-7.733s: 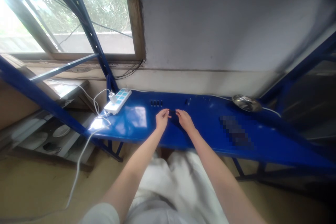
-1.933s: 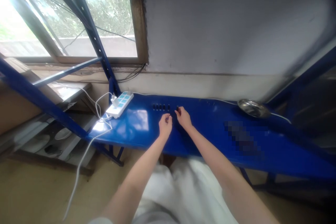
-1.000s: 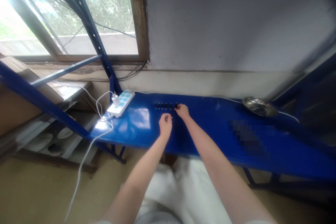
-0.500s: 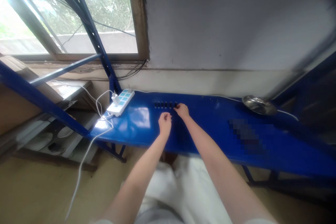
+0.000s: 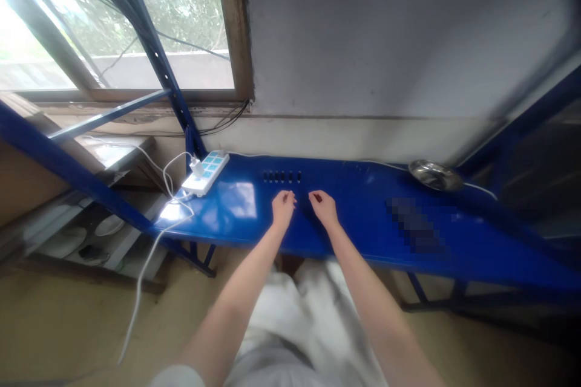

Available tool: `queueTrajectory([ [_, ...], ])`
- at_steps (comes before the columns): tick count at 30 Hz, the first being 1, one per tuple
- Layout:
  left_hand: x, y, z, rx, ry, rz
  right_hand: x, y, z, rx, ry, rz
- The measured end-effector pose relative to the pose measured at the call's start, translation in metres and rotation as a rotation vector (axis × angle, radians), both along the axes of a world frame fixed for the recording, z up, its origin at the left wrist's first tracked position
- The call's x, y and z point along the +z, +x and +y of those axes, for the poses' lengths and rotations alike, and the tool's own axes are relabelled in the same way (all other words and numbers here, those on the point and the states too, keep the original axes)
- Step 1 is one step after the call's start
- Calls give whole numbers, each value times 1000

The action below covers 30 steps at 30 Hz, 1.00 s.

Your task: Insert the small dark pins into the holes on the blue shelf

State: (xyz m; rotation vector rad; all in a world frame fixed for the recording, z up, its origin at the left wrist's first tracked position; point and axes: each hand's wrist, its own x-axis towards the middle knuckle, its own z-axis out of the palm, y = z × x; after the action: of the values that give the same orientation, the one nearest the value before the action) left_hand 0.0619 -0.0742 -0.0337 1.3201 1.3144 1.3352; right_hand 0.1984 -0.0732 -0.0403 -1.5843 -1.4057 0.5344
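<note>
Several small dark pieces stand in a row near the back of the blue table. My left hand is just in front of the row, its fingers curled together around something small and dark that I cannot make out. To the right, my right hand hovers over the table with thumb and fingertips pinched; whatever is between them, if anything, is too small to tell. Neither hand touches the row.
A white power strip with a plug and cable lies at the table's left end. At the back right is a shiny metal dish. A blurred dark object lies in front of it. Blue posts rise at both sides.
My right hand has drawn back from the right end of the row, toward me and slightly right. The piece it was touching now stands uncovered. My left hand has barely moved.
</note>
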Motion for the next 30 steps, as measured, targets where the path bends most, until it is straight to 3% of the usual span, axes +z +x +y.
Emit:
queueTrajectory([
  [7, -5, 0, 0, -59, 42, 124, 0, 2, -8, 7, 0, 10],
  [19, -6, 0, 3, -71, 39, 132, -3, 2, -8, 24, 42, -10],
  [25, -1, 0, 0, -21, 36, 54, -9, -3, 4, 53, 107, -250],
  [30, 0, 0, 1, 2, 17, 4, -4, -10, 25, -34, -1, -431],
])
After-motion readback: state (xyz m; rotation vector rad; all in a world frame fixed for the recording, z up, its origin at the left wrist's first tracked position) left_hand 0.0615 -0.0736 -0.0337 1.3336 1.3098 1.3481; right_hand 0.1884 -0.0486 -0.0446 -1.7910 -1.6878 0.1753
